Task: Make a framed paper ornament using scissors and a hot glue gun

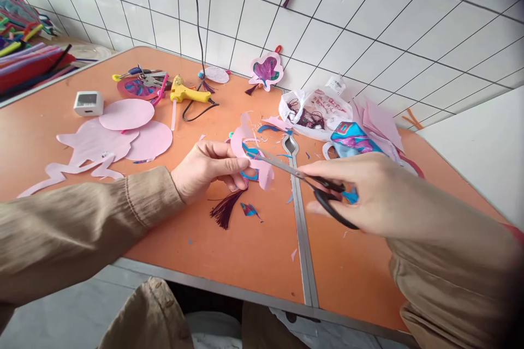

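Observation:
My left hand (215, 166) pinches a pink paper cutout (241, 143) with blue and purple patterned pieces on it. A dark tassel (225, 210) hangs just below that hand, its upper end hidden by my fingers. In my right hand (360, 191) are black-handled scissors (297, 172), fingers wrapped through the loops. Their blades point left and reach the cutout's right part; how far apart the blades are I cannot tell. A small patterned scrap (249, 209) lies on the table beside the tassel.
On the orange table (196, 245) lie pink paper shapes (126, 115), a white cube-shaped device (88, 103) and a yellow glue gun (190, 91). A plastic bag of cords (323, 112) and patterned fabric (354, 139) are at right. A decorated pink ornament (266, 71) leans on the tiled wall.

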`<control>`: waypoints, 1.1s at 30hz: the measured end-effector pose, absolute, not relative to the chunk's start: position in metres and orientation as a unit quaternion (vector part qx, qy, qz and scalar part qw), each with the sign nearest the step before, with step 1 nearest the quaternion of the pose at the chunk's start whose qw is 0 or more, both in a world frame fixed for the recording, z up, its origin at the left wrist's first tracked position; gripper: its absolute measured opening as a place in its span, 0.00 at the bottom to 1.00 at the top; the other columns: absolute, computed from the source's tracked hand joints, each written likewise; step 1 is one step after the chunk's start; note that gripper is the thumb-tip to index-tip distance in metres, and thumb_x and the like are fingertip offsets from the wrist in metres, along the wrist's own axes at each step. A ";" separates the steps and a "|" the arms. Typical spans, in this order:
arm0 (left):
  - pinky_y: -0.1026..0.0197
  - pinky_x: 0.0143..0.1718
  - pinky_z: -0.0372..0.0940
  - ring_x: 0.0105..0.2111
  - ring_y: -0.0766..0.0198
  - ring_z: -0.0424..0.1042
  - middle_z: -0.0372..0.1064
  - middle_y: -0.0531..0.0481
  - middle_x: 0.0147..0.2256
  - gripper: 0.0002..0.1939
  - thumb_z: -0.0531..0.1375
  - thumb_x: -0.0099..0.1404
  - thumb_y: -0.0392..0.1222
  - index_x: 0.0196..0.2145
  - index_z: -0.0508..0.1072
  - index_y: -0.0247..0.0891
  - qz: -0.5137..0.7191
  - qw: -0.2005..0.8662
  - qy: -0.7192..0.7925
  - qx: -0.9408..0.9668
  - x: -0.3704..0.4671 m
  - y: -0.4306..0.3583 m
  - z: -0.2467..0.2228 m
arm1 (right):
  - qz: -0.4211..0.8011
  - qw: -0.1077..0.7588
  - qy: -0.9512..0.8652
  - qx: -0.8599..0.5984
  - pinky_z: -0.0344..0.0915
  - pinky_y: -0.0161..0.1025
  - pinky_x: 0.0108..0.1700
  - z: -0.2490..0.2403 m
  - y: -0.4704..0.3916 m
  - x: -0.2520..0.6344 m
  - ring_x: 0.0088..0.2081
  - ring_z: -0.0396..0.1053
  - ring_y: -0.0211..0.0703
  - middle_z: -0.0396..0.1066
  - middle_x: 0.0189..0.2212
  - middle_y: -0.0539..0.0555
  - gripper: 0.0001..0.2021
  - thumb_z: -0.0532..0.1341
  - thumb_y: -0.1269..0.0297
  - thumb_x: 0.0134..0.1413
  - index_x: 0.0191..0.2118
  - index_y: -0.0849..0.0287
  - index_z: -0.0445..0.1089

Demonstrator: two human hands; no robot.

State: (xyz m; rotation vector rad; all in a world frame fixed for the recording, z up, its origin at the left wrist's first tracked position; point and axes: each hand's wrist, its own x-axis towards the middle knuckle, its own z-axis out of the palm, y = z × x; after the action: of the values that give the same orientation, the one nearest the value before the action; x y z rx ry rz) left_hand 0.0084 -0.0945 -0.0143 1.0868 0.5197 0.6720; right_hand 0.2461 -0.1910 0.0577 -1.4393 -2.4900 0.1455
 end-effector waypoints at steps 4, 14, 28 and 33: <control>0.69 0.20 0.68 0.20 0.67 0.73 0.76 0.47 0.22 0.11 0.73 0.50 0.42 0.25 0.79 0.31 0.312 0.754 0.248 0.522 0.010 -0.095 -0.014 | 0.118 0.311 -0.775 -0.538 0.63 0.34 0.22 0.054 -0.189 0.244 0.20 0.62 0.33 0.71 0.25 0.48 0.11 0.66 0.66 0.51 0.42 0.52 0.75; 0.67 0.23 0.68 0.20 0.67 0.72 0.74 0.47 0.22 0.14 0.73 0.50 0.44 0.26 0.78 0.30 0.290 0.681 0.279 0.612 0.012 -0.105 -0.015 | 0.112 0.415 -0.724 -0.540 0.70 0.39 0.31 0.019 -0.181 0.189 0.29 0.71 0.40 0.75 0.31 0.49 0.27 0.61 0.70 0.53 0.59 0.44 0.66; 0.69 0.20 0.68 0.19 0.68 0.72 0.72 0.50 0.20 0.13 0.72 0.51 0.44 0.25 0.76 0.31 0.274 0.671 0.286 0.627 0.014 -0.109 -0.014 | 0.090 0.366 -0.741 -0.556 0.69 0.38 0.30 0.012 -0.181 0.181 0.30 0.71 0.41 0.72 0.30 0.48 0.30 0.58 0.70 0.54 0.62 0.42 0.60; 0.70 0.20 0.68 0.20 0.67 0.73 0.72 0.50 0.20 0.13 0.72 0.51 0.43 0.24 0.76 0.30 0.273 0.679 0.272 0.626 0.014 -0.108 -0.015 | 0.121 0.404 -0.735 -0.532 0.68 0.35 0.31 0.011 -0.179 0.178 0.28 0.66 0.36 0.71 0.29 0.48 0.27 0.58 0.72 0.52 0.59 0.49 0.67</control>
State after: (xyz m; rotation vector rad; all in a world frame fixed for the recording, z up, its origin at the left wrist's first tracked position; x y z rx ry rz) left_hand 0.0143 -0.1079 -0.0152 1.4051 0.6099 0.6131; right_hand 0.1784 -0.1790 0.0111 -1.3424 -1.8560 0.3061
